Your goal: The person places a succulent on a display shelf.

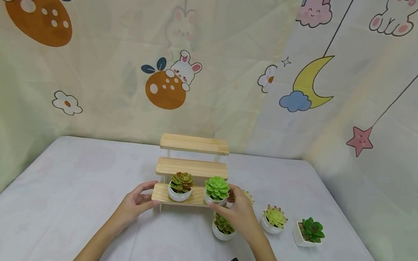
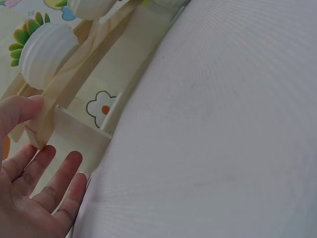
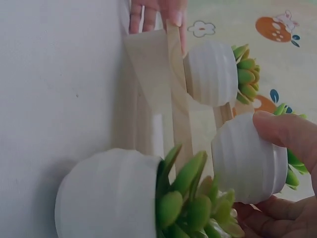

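Observation:
A three-tier wooden plant stand (image 1: 192,168) stands on the table. My left hand (image 1: 136,203) pinches the left end of its lowest board (image 2: 74,74), thumb on one side and fingertips at the corner. With my right hand (image 1: 240,216) I grip the white pot of a bright green succulent (image 1: 217,188) at the board's right end; whether the pot rests on the wood I cannot tell. To its left on the same board sits a reddish-green succulent (image 1: 181,183) in a round white pot. In front of the stand is another potted green succulent (image 1: 224,224), large in the right wrist view.
To the right stand a yellow-green succulent (image 1: 275,217) in a round pot and a dark green one (image 1: 311,230) in a square pot. More succulents (image 1: 249,196) are partly hidden behind my right hand. A patterned cloth (image 1: 213,85) hangs behind the white-covered table (image 1: 90,170).

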Demonstrator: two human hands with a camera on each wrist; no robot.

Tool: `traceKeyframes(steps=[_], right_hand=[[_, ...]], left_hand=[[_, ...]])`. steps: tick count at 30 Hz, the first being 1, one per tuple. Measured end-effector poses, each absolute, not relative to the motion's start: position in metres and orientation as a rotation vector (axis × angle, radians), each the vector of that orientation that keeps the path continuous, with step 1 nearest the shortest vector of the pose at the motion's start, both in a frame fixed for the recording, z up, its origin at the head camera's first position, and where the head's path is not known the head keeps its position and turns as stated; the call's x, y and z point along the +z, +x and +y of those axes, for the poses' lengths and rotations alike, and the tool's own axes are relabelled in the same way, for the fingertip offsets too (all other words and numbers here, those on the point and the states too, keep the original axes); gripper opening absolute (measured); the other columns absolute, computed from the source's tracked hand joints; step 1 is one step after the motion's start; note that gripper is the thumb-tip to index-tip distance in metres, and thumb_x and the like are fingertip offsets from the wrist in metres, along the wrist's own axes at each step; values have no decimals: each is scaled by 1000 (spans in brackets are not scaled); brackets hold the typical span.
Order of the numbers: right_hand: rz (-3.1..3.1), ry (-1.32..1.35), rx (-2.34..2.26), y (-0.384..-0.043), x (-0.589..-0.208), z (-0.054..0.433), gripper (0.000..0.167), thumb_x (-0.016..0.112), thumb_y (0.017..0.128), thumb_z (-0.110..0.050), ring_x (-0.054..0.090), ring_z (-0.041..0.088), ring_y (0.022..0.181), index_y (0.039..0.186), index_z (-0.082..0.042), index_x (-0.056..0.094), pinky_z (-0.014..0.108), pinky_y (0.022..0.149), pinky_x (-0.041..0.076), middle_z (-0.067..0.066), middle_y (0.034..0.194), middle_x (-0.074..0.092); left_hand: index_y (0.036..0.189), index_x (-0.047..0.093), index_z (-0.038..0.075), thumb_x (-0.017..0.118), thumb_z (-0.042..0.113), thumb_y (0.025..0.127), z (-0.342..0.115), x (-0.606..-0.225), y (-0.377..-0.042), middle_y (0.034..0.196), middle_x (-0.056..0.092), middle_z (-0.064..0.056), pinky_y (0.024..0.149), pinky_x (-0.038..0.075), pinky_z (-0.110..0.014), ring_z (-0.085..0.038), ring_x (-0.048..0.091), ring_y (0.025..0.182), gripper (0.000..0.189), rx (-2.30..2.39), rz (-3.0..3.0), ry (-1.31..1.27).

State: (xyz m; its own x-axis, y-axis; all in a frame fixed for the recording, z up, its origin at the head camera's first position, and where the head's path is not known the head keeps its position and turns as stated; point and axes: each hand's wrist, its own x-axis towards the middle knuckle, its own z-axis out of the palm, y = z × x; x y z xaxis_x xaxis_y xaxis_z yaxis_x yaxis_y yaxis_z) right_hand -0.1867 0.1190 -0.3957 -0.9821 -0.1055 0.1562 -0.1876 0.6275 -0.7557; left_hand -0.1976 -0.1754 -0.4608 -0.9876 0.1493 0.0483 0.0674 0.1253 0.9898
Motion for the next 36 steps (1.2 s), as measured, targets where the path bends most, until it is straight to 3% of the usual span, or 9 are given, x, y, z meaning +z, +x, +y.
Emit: traceKeyframes(steps=[6,13,21,36], right_hand=[[-2747,267,1290,-189,-400,113,74,77,74,-37,54,16,88,130,1,47,30,72,46,9,102,59],[-2735,294,1268,-194,-404,109,72,77,74,-35,46,15,75,128,2,49,24,58,38,5,88,55],[-2718,342,1268,-197,-409,108,68,77,74,-36,41,14,67,126,0,52,23,55,36,6,80,49],[-2768,306,1133,-199,-409,102,66,74,76,-41,43,17,84,125,-2,54,30,68,38,3,90,54]], left_hand=[[135,42,6,69,11,83,-175,-461,-198,125,55,-23,82,47,-20,-7,61,99,59,2036,2306,249],[135,43,9,69,12,83,-176,-461,-198,121,57,-22,82,47,-20,-8,62,99,58,2030,2304,245],[136,42,9,69,13,83,-176,-462,-198,126,55,-22,83,47,-19,-6,61,99,60,2021,2298,225],[137,41,9,70,15,83,-176,-462,-198,124,56,-21,83,47,-20,-8,61,101,62,2009,2296,242]])
